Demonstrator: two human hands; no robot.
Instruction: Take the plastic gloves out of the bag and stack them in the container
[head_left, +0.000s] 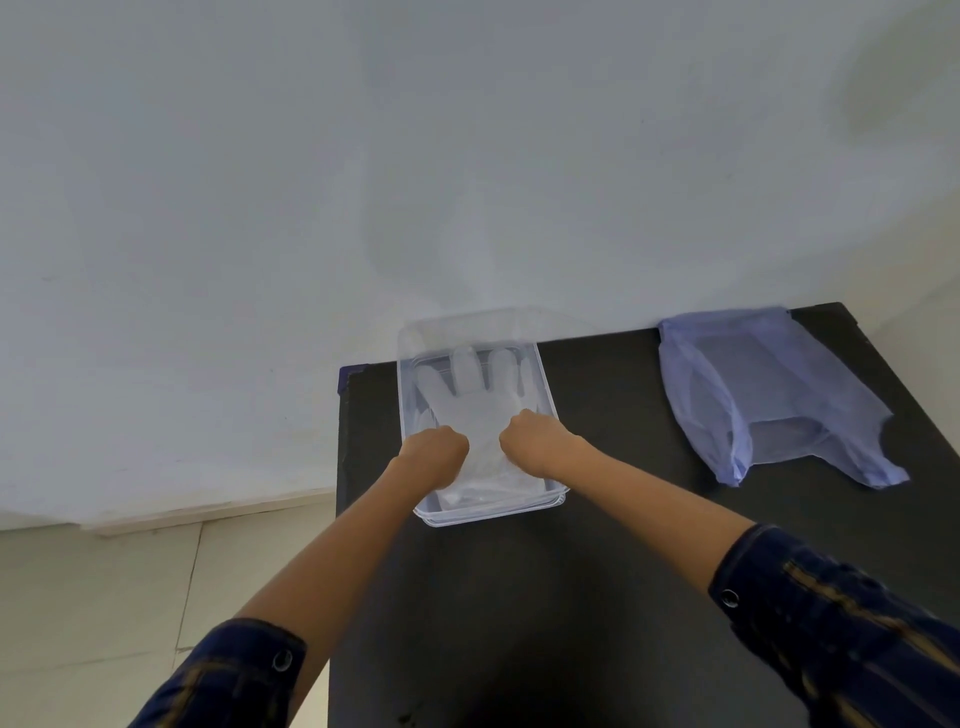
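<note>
A clear plastic container (548, 387) stands on the black table (597, 571), near its far left corner. A translucent plastic glove (467, 387) lies flat inside it, fingers pointing away from me. My left hand (435, 451) is closed on the glove's cuff at the left. On the right side of the cuff, my right hand (532, 434) is closed too. Both hands are inside the container's near half. A thin blue plastic bag (769, 395) lies flat and limp on the table to the right, apart from both hands.
The table's far edge meets a white wall (363, 182). Its left edge drops to a tiled floor (104, 597). Dark plaid sleeves (831, 623) cover my upper forearms.
</note>
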